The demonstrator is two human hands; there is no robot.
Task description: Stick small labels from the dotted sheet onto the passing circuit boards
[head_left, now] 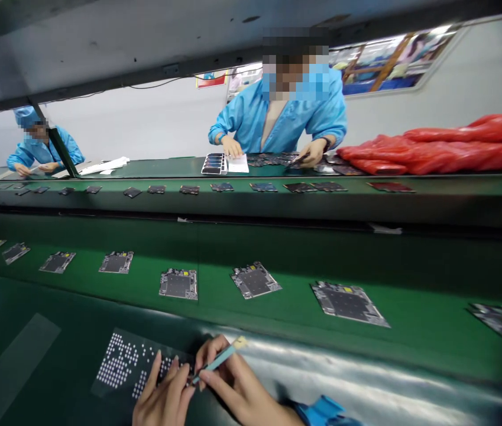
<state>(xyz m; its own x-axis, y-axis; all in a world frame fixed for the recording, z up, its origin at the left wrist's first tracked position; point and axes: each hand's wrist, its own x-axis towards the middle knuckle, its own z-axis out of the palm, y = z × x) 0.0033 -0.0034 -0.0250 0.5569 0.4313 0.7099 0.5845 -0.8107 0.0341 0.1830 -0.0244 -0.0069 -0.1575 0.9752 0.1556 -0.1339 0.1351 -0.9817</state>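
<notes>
My left hand (pixel 162 395) rests over a clear sheet of small white dots (pixel 115 365), its fingers stretched out across the sheet's right part. The fingertips lie close to the tip of a slim light-blue stick-like tool (pixel 217 361) with a yellow end. My right hand (pixel 237 378) is closed on this tool, pinching it between thumb and fingers. The tool slants, its yellow end up and to the right, its dark tip down by my left fingers. Whatever lies right under that tip is hidden.
Several circuit boards (pixel 178 284) lie in a row on the green belt (pixel 215 319) ahead. A raised ledge beyond carries more boards (pixel 223 187). Two co-workers in blue (pixel 321 112) handle items across from me. Red plastic bags (pixel 446 148) lie at the far right.
</notes>
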